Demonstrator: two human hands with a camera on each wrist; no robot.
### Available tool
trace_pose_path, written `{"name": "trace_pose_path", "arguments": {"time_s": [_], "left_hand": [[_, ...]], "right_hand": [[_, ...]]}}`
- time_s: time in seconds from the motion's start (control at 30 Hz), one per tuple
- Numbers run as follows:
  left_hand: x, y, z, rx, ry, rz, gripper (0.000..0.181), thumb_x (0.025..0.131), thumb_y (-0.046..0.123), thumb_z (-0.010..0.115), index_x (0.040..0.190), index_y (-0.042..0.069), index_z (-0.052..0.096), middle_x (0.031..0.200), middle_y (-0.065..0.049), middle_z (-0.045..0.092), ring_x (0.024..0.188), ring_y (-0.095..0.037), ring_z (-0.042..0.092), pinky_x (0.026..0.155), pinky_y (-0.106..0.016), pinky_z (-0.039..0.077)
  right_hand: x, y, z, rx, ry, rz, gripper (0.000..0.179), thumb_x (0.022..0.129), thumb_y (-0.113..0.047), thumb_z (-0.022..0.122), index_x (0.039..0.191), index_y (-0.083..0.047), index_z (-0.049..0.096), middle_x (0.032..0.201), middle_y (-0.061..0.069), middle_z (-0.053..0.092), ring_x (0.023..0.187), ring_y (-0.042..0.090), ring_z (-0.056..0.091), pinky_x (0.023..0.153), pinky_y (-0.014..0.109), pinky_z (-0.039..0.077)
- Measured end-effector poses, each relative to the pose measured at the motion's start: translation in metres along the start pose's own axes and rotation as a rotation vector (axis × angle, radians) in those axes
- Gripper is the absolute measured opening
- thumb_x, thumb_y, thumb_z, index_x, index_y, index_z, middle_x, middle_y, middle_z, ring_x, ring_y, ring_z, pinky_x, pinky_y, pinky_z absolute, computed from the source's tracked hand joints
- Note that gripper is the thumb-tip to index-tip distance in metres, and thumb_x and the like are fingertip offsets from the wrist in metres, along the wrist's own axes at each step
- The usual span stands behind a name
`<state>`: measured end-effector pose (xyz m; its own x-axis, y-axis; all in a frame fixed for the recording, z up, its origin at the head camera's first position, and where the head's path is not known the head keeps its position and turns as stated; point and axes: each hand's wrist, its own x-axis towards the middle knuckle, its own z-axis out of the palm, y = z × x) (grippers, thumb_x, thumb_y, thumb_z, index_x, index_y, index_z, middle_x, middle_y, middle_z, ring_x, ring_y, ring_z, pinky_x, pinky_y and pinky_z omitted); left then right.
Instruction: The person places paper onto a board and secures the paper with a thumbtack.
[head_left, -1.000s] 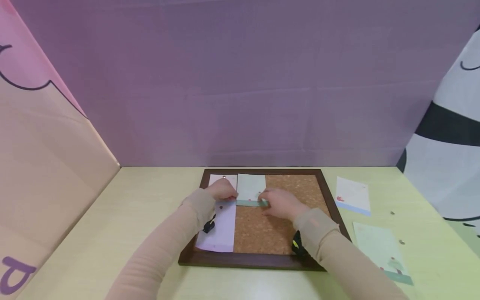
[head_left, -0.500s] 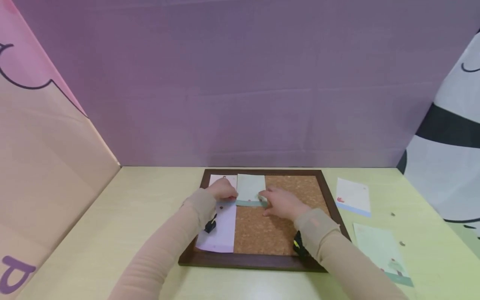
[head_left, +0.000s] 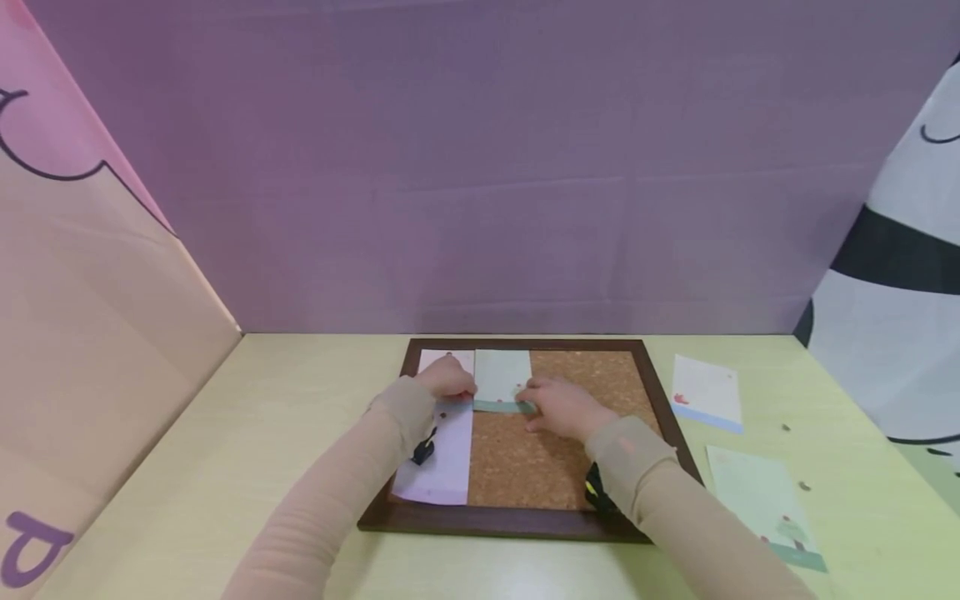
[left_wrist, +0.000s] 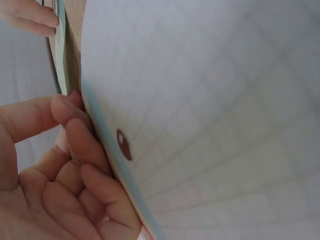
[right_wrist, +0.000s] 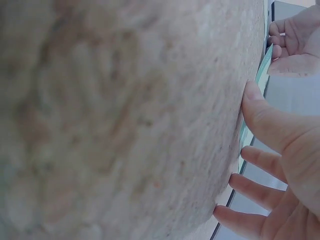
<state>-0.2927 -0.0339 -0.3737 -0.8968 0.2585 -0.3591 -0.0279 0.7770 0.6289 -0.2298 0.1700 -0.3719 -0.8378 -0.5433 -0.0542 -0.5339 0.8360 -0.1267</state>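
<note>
A pale green note sheet (head_left: pixel 498 371) with a darker green bottom band lies at the top middle of the framed cork board (head_left: pixel 525 467). My left hand (head_left: pixel 448 379) pinches its lower left corner between thumb and finger; in the right wrist view that corner curls up. At the sheet's lower right corner is my right hand (head_left: pixel 566 407), fingers spread, thumb and fingertips touching the sheet's edge and the cork. Under my left wrist lie a pinkish sheet (head_left: pixel 431 358) and a lilac sheet (head_left: pixel 442 467), each with a small dark round dot near its top.
To the right of the board, a white note sheet (head_left: pixel 705 387) with a blue band and a larger green sheet (head_left: pixel 761 492) lie on the pale table (head_left: pixel 300 375). Two small metallic bits, one a lone stud (head_left: pixel 804 486), lie beside them. A purple cloth (head_left: pixel 480 167) hangs behind.
Both hands stay at the green sheet's lower corners. My right fingers have shifted very slightly; the sheet and everything else keep their places.
</note>
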Motion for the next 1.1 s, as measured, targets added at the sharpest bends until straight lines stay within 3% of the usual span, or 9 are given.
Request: {"name": "trace_pose_path", "arguments": {"time_s": [0.3,0.57,0.8,1.1], "left_hand": [[0.0021,0.0006,-0.0005,-0.032,-0.01,-0.048,0.023,0.079,0.008,0.059,0.056,0.01,0.058,0.047,0.002,0.045,0.043,-0.01,0.038,0.051,-0.021,0.035],[0.0012,0.0013,0.0008,0.067,0.022,-0.023,0.028,0.078,0.01,0.059,0.051,0.013,0.053,0.046,0.004,0.043,0.045,-0.01,0.037,0.051,-0.021,0.034],[0.0022,0.0026,0.0005,0.092,0.029,-0.021,0.031,0.077,0.008,0.058,0.048,0.015,0.047,0.044,0.005,0.038,0.045,-0.011,0.035,0.051,-0.022,0.033],[0.0009,0.0019,0.0012,0.166,0.045,0.028,0.035,0.076,0.01,0.059,0.044,0.016,0.047,0.043,0.006,0.038,0.044,-0.01,0.035,0.05,-0.021,0.033]], "right_hand": [[0.0007,-0.0012,-0.001,0.006,-0.031,0.023,0.044,0.081,-0.025,0.073,0.12,-0.007,0.062,0.123,0.015,0.059,0.111,0.032,0.057,0.096,0.046,0.046],[0.0028,-0.0027,-0.0021,0.009,-0.041,0.02,0.045,0.081,-0.023,0.073,0.121,-0.006,0.063,0.124,0.017,0.059,0.113,0.035,0.055,0.097,0.047,0.045],[0.0033,-0.0038,-0.0049,-0.006,-0.05,0.015,0.044,0.083,-0.024,0.071,0.122,-0.006,0.062,0.125,0.017,0.059,0.115,0.035,0.055,0.099,0.047,0.043],[0.004,-0.0044,-0.0042,0.01,-0.063,0.015,0.043,0.083,-0.023,0.071,0.122,-0.007,0.061,0.124,0.016,0.059,0.114,0.034,0.055,0.1,0.048,0.043]]}}
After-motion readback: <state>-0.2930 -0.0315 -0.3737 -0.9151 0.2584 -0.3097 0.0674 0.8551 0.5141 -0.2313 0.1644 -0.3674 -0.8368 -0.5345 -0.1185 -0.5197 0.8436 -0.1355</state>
